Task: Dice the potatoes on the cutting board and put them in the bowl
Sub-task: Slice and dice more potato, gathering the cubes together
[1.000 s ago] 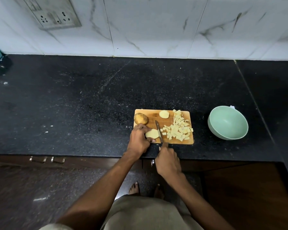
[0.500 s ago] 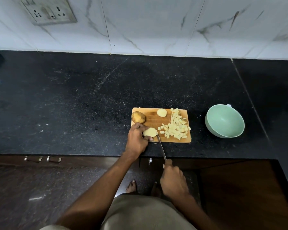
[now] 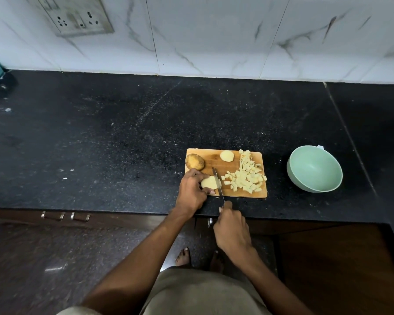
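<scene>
Potato piece (image 3: 209, 183), pale and peeled, lies at the near left corner of the wooden cutting board (image 3: 214, 160), its long axis running roughly from 9 to 3 o'clock. The left hand (image 3: 192, 194) grips it from the 9 o'clock side, fingers curled over its top and thumb at its near edge. The knife (image 3: 217, 181) rests against the piece's 3 o'clock end, blade pointing toward 12 o'clock and slightly left, its handle wrapped in the right hand (image 3: 232, 228), which is clenched round it at the counter's near edge. At 3 o'clock from the blade a heap of diced potato (image 3: 246, 176) covers the board's right half. A second peeled piece (image 3: 226, 155) sits at the board's far edge, and a whole unpeeled potato (image 3: 194, 161) at its far left corner. The mint-green bowl (image 3: 314, 170) stands well apart at 3 o'clock on the black speckled counter (image 3: 100, 137). No writing is legible anywhere. A switch-and-socket plate (image 3: 77, 18) hangs on the marbled wall at 11 o'clock.
</scene>
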